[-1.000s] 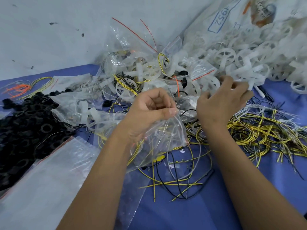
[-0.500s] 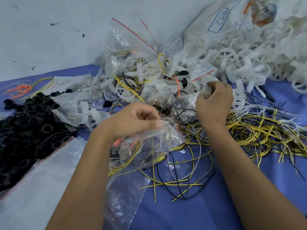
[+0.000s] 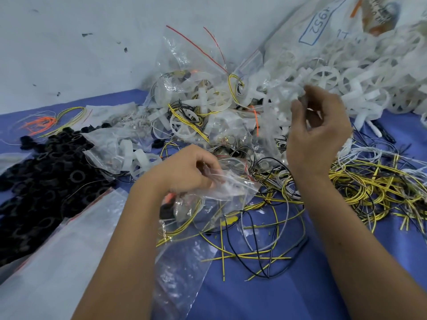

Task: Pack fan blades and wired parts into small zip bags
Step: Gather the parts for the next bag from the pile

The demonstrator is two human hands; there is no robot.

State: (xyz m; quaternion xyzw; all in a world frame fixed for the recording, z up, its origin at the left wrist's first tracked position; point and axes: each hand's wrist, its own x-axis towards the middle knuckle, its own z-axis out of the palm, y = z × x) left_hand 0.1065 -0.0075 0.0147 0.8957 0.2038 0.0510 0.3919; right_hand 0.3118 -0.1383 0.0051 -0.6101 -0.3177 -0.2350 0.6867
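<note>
Packing looks well under way but far from finished: a heap of filled zip bags (image 3: 196, 105) sits at twelve o'clock against the wall, while a big loose pile of white fan blades (image 3: 360, 72) spills out at two o'clock and a tangle of yellow and black wired parts (image 3: 369, 188) spreads across three o'clock, all of it unbagged. The left hand (image 3: 189, 169) is near the centre, its fingers curled and pinching the mouth of a small zip bag (image 3: 221, 192) that already holds some yellow wire and, it seems, a pale blade; the bag rests on the blue bench (image 3: 300, 292) and its seal appears not yet closed. The right hand (image 3: 318, 132) is raised at about one o'clock at the edge of the blade pile, fingers loosely bent; something small and pale glints between them, but I cannot tell whether it grips a blade or holds nothing (the white clutter behind blurs the outline). My guess is the bag wants one more piece before sealing. Around this, a mound of black rings (image 3: 39, 181) fills nine o'clock, orange wire (image 3: 39, 122) lies at ten o'clock, and empty clear bags (image 3: 57, 262) lie at seven o'clock. Loose wire loops under the open bag could snag anything lifted.
</note>
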